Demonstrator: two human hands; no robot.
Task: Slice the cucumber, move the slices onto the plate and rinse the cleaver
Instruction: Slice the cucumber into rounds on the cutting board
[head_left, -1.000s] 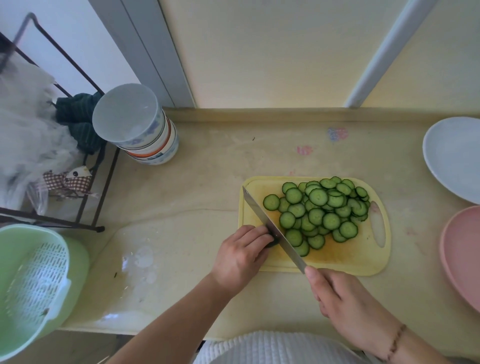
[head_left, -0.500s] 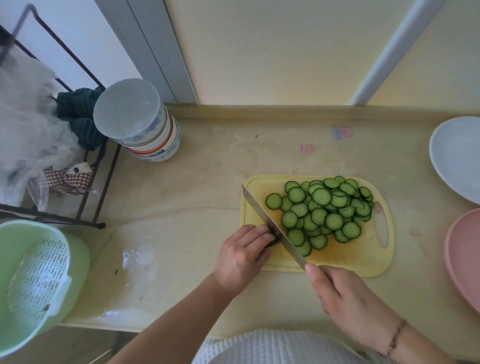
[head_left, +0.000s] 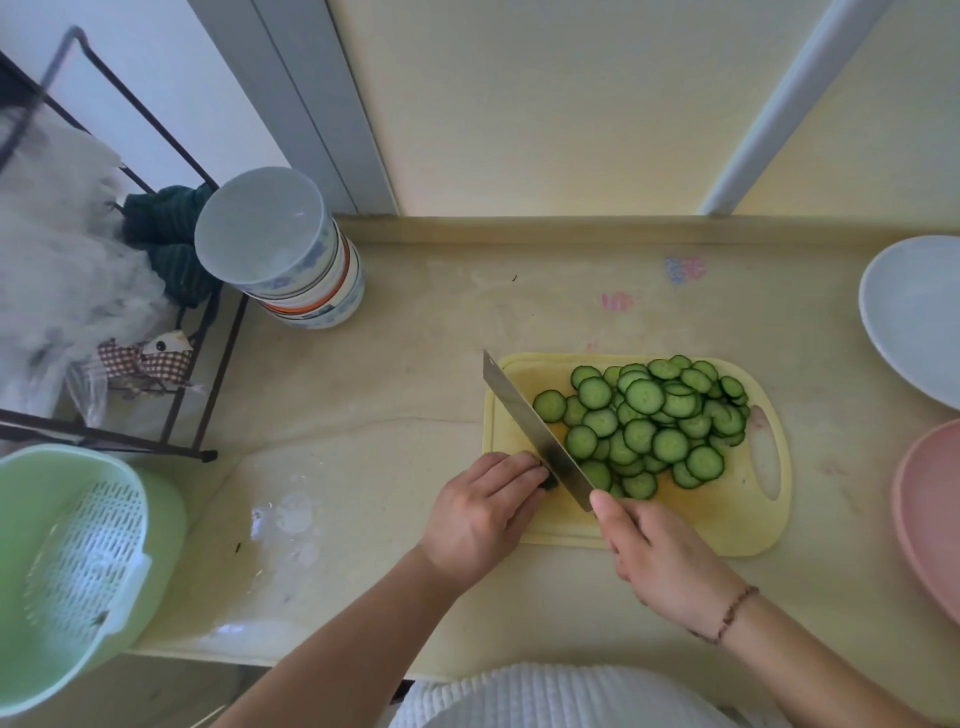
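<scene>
A yellow cutting board (head_left: 727, 525) lies on the counter with a heap of several green cucumber slices (head_left: 654, 421) on it. My right hand (head_left: 660, 556) grips the handle of the cleaver (head_left: 535, 426), whose blade runs diagonally across the board's left end. My left hand (head_left: 483, 509) has its fingers curled over the last dark stub of cucumber (head_left: 548, 482), pressed against the blade's left side; most of the stub is hidden. A white plate (head_left: 914, 312) sits at the right edge.
A pink plate (head_left: 930, 519) lies at the right below the white one. Stacked bowls (head_left: 296, 260) stand at the back left beside a black wire rack (head_left: 171, 395). A green strainer basket (head_left: 67, 561) sits at the near left. Wet patches mark the counter (head_left: 291, 519).
The cleaver's blade has stayed against the cucumber stub with only slight shifts. Both hands hold the same grips. The camera has moved a little.
</scene>
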